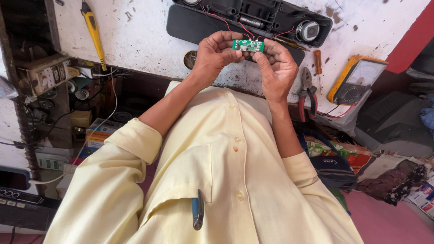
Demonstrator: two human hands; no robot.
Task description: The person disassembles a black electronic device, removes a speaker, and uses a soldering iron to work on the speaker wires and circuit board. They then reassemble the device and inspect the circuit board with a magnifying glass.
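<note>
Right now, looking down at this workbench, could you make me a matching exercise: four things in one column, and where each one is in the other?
Things:
1. green circuit board
2. yellow multimeter
3. red-handled pliers
4. yellow-handled tool

Places:
A. far left of the bench top
B. held between both hands
C. far right of the bench, near the edge
D. on the bench just right of the right hand

Pairs: 1-B, 2-C, 3-D, 4-A
</note>
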